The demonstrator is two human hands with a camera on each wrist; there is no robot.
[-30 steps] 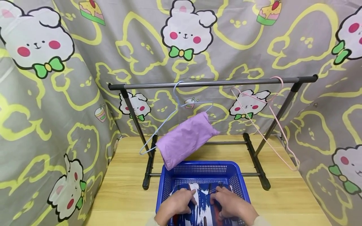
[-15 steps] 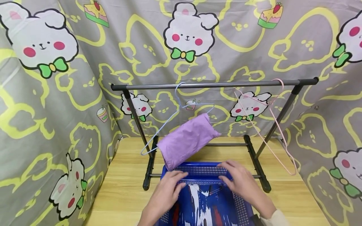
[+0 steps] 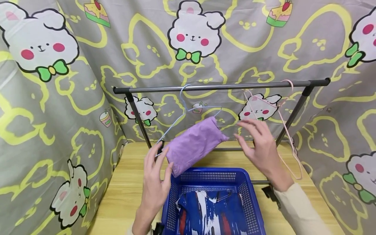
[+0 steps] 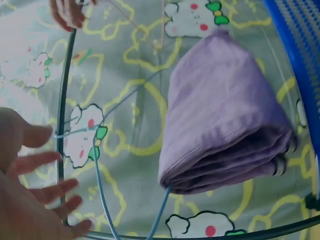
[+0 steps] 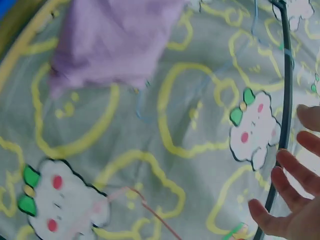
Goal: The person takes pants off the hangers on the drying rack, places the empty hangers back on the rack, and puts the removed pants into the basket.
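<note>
A folded purple cloth [image 3: 195,143] hangs over the lower bar of a light blue hanger [image 3: 173,125] on the rack. My left hand [image 3: 154,182] is raised at the cloth's left end, fingers spread; in the left wrist view a gap separates the hand [image 4: 30,185] from the cloth [image 4: 220,110]. To the right of the cloth, my right hand [image 3: 261,150] is in the air with fingers apart, holding nothing. The right wrist view also has that hand [image 5: 295,190] away from the cloth [image 5: 115,40].
A blue basket [image 3: 217,169] on the wooden table [image 3: 126,195] holds a blue, white and red garment [image 3: 211,212]. Behind it stands the rack with its dark bar [image 3: 229,87]. A pink hanger [image 3: 286,124] hangs at the right, partly behind the right hand. Patterned curtains surround the table.
Both hands have left the garment in the basket and risen, the left to the cloth's left end, the right to its right side. The garment stays in the basket.
</note>
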